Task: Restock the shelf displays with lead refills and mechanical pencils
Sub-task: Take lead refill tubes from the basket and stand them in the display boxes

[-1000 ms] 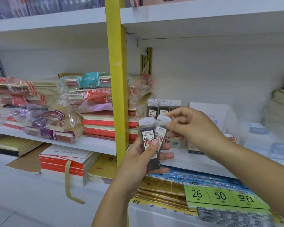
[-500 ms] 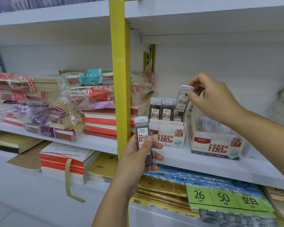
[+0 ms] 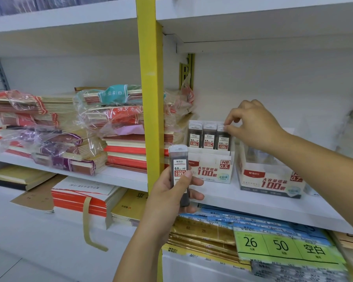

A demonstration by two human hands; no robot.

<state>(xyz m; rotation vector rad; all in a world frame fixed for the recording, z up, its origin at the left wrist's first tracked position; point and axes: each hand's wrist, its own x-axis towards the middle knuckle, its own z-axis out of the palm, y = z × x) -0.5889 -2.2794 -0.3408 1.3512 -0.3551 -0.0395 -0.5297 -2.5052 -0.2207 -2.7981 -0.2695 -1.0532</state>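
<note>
Facing a white shelf backed by a plain white wall, under another white board overhead, with a yellow upright dividing the bays. Looking left of the upright onto plastic-wrapped notebook stacks, some printed 作业本(白) and 语文本.

Showing a strip of bare board between the two display boxes and the shelf's front edge, a narrow gap between the boxes, and open air above them up to the overhead board. Blurring at the far right, too soft to read.

Gripping a lead refill case upright in the left hand, thumb across the label, in front of the shelf edge just right of the upright and just left of the 0.5 box. Pinching with the right hand the cap of the rightmost case of three standing side by side in that box.

Reading "M&G", "0.5 HB" and "100" on the held case; "HB 0.5" and "100" on its box; "M&G", "0.7" and "100" on the 0.7 box beside it. Reading "26", "50" and 空白 on a green label sheet below the shelf.
</note>
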